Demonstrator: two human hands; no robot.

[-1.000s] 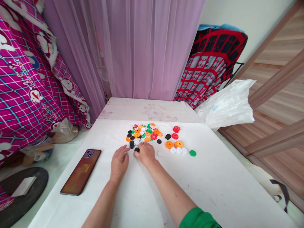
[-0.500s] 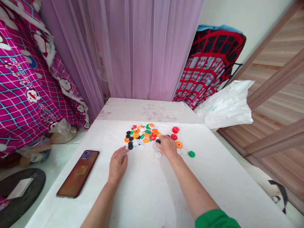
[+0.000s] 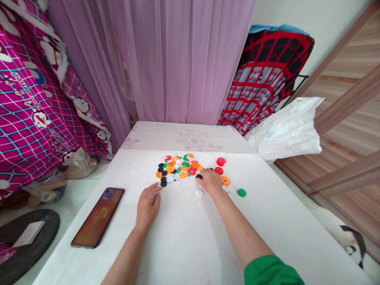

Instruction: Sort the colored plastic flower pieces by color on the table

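Flower-shaped plastic discs in orange, white, green, red and black lie in a loose pile (image 3: 178, 167) on the white-covered table. At the pile's right edge, my right hand (image 3: 211, 182) is closed, with a black disc (image 3: 199, 176) at its fingertips. Just below that hand is a white disc (image 3: 199, 193). To its right are two red discs (image 3: 221, 161), an orange disc (image 3: 225, 181) and a green disc (image 3: 242, 192). My left hand (image 3: 148, 205) rests on the cloth, fingers stretched out and holding nothing, its tips close to a black disc (image 3: 163, 181).
A brown phone (image 3: 97, 217) lies on the left of the table (image 3: 184, 245). Beyond the right edge hangs a white plastic bag (image 3: 287, 130). Purple curtains (image 3: 178, 63) close off the back, and a wooden door (image 3: 350, 118) stands at the right.
The view has shifted very slightly. Both hands stay in nearly the same places, and the black disc is still at my right fingertips.
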